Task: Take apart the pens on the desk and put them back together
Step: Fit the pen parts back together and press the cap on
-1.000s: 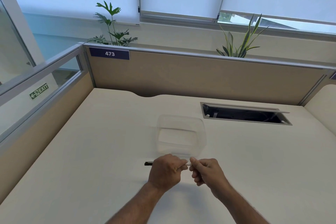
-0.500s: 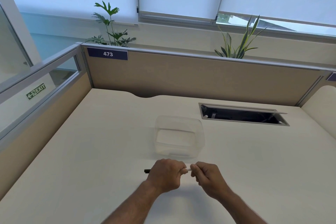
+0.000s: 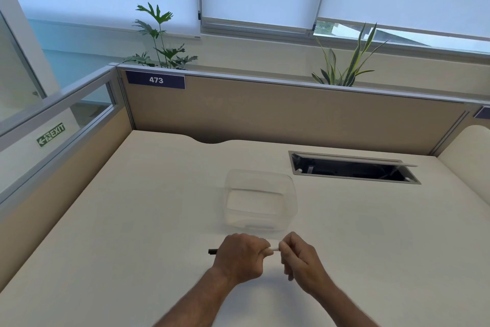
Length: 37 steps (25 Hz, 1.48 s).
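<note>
I hold one pen (image 3: 274, 249) level above the cream desk (image 3: 132, 220), near its front edge. My left hand (image 3: 240, 256) is fisted around the pen's left part, and a black end (image 3: 212, 251) pokes out past the fist. My right hand (image 3: 299, 255) pinches the pen's right end with fingertips. Only a short white stretch of barrel shows between the two hands; the rest is hidden inside them. An empty clear plastic container (image 3: 261, 200) stands just beyond my hands.
A rectangular cable hatch (image 3: 352, 167) is sunk into the desk at the back right, its flap raised. Beige partition walls (image 3: 265, 114) close the desk at the back and left. Two plants rise behind the back partition.
Both hands have stayed on the pen, sinking slightly toward the front edge. The gap between them looks a little wider, showing slightly more white barrel.
</note>
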Available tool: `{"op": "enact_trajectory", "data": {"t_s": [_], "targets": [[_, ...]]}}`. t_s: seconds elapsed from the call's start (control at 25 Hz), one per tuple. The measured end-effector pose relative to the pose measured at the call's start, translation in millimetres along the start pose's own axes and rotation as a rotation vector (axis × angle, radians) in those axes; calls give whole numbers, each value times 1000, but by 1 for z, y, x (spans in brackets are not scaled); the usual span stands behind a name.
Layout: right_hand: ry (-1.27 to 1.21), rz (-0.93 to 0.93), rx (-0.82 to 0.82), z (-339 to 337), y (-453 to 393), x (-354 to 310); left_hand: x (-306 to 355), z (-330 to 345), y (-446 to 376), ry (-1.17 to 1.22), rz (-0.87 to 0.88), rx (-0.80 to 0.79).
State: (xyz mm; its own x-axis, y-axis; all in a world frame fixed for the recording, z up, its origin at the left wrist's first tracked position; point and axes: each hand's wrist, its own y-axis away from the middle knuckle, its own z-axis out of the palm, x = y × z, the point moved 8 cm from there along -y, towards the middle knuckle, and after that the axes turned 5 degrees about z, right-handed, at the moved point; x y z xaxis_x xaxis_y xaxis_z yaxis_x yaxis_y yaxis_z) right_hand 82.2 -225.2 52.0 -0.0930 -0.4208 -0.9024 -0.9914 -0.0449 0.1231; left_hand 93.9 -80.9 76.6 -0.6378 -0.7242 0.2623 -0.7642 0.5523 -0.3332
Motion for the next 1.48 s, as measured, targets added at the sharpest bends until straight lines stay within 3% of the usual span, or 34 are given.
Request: {"op": "enact_trajectory", "data": {"t_s": [0.2,0.36,0.64,0.76,1.04,1.32,1.48], "targets": [[199,-184,102,-2,3,-5,2,4,-1,34,-15,-76],[234,-216,172,0,3,-11,2,6,-2,70,-15,-84],[-144,145,33,12,-1,9,5,-3,-4,24,45,46],[-193,173,21,11,2,10,5,-5,-7,18,31,57],[-75,-65,81,-2,9,-4,8,-5,-8,8,-15,-21],[239,-315,191,-4,9,-14,3,3,-7,165,-72,-136],[254,-323,200,-2,8,-18,0,4,-5,170,-62,-145]]}}
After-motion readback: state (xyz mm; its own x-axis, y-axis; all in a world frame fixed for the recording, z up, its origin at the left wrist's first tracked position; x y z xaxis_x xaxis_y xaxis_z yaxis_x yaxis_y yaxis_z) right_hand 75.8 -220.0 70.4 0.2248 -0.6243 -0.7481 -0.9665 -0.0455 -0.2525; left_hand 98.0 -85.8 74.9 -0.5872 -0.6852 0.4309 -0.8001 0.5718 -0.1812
